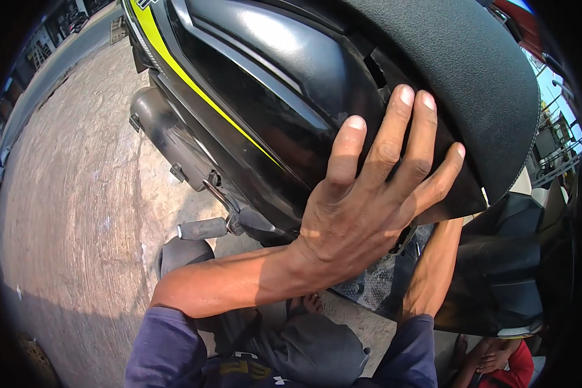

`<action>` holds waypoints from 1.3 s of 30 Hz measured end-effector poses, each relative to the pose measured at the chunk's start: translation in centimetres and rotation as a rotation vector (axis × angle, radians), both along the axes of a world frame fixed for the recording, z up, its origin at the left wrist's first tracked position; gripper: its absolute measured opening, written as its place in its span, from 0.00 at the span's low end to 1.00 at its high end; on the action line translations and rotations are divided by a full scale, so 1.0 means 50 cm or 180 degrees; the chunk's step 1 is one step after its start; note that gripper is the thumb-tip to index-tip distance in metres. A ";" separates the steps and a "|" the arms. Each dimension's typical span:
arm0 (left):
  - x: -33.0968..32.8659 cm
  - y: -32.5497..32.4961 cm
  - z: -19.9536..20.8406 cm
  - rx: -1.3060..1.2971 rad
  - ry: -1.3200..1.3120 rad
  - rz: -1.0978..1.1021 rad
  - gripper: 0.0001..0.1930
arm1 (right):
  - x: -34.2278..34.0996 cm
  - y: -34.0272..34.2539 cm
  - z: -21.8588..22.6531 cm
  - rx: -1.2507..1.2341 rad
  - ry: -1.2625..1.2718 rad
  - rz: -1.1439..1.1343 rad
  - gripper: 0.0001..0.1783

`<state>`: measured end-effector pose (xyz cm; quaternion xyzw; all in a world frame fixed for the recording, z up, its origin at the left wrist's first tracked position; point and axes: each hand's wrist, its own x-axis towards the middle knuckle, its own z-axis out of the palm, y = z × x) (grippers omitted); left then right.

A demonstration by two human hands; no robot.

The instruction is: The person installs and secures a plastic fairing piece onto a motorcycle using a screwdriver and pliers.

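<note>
My left hand (372, 171) lies spread on the glossy black side panel (252, 84) of a scooter, its fingertips close to the seat's lower edge. A yellow-green stripe (194, 84) runs along this panel. Above and to the right bulges the textured black seat (459, 71). My right forearm (436, 265) reaches up behind the front end of the panel. The right hand itself is hidden there, so its fingers and anything in them do not show.
A rubber-covered pedal (204, 229) sticks out below the scooter, near my knee. A dark case (165, 119) sits under the body. At right are black front bodywork (498, 265) and a person in a red sleeve (520, 365). Rough concrete (71, 213) stretches left.
</note>
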<state>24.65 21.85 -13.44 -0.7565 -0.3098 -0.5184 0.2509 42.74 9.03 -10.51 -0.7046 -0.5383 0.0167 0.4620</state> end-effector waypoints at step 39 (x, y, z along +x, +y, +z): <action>-0.070 -0.005 0.043 -0.0615 0.0558 0.0317 0.33 | 0.144 0.193 -0.292 0.0615 0.1119 -0.0459 0.17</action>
